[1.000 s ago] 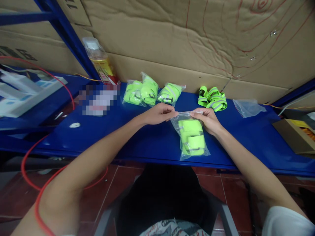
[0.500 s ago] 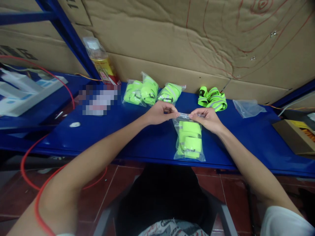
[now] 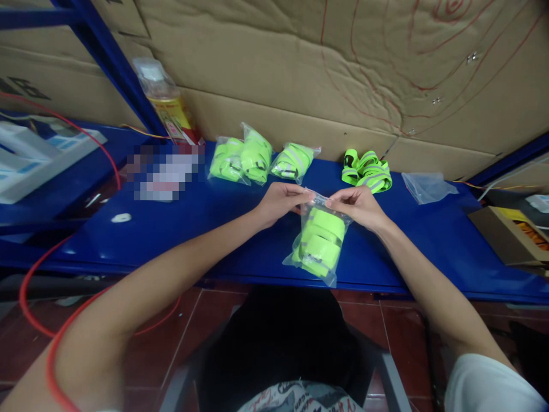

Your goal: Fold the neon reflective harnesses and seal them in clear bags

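Observation:
My left hand [image 3: 281, 201] and my right hand [image 3: 358, 205] both pinch the top edge of a clear plastic bag [image 3: 317, 240] filled with folded neon-green reflective bands. The bag hangs tilted, its bottom swung to the left, just above the blue shelf [image 3: 240, 240]. Behind my hands lie three filled bags: two overlapping ones [image 3: 241, 160] and a third [image 3: 295, 161]. Loose neon-green bands [image 3: 369, 171] sit in a pile at the back right, with an empty clear bag [image 3: 426, 187] beside them.
A bottle with yellow liquid [image 3: 165, 100] leans against the cardboard wall [image 3: 343, 68]. White boxes [image 3: 30, 160] lie at far left, a cardboard box [image 3: 510, 234] at far right. A red cable [image 3: 51, 320] loops below the shelf edge.
My hands have drawn closer together along the bag's top edge, and the bag's bottom has swung to the left. The view has shifted slightly.

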### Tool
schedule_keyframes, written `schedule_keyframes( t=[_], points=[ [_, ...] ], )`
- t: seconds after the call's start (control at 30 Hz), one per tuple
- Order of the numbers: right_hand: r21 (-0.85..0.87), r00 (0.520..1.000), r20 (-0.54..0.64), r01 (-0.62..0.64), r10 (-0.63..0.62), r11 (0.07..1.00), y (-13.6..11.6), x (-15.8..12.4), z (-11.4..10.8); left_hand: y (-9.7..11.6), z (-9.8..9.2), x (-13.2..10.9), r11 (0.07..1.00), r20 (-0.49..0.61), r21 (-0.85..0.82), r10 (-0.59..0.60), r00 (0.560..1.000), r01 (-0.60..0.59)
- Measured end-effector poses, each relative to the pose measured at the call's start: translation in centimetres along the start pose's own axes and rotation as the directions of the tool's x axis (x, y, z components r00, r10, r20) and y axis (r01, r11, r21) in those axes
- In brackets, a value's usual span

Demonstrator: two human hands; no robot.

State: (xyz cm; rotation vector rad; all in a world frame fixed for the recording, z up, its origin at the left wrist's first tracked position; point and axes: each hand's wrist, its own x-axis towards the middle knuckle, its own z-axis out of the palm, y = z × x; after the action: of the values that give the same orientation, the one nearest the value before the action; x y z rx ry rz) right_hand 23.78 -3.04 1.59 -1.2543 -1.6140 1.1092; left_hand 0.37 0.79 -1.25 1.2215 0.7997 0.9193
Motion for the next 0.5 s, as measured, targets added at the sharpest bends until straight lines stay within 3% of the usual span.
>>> schedule_keyframes(
  t=[0.1, 0.23, 0.37, 0.5],
  points=[
    [0.034, 0.999, 0.021, -0.047, 0.047, 0.998, -0.02, 0.02, -0.13, -0.06, 0.23, -0.01, 0.996, 0.006, -0.061, -0.068, 0.998, 0.068],
    [0.037, 1.000, 0.001, -0.021, 0.021, 0.999, 0.08, 0.12, -0.19, 0.16, 0.29, -0.02, 0.991, -0.012, -0.089, -0.105, 0.994, 0.103],
    [0.018, 0.998, -0.051, 0.027, -0.026, 0.999, 0.23, 0.18, -0.22, 0.04, 0.14, 0.07, 0.995, -0.037, -0.096, -0.037, 0.999, 0.033],
    [0.024, 0.999, -0.030, 0.020, -0.019, 1.000, 0.13, 0.06, -0.29, -0.11, 0.04, 0.03, 0.995, -0.033, -0.064, 0.076, 0.997, -0.078]
  ],
)
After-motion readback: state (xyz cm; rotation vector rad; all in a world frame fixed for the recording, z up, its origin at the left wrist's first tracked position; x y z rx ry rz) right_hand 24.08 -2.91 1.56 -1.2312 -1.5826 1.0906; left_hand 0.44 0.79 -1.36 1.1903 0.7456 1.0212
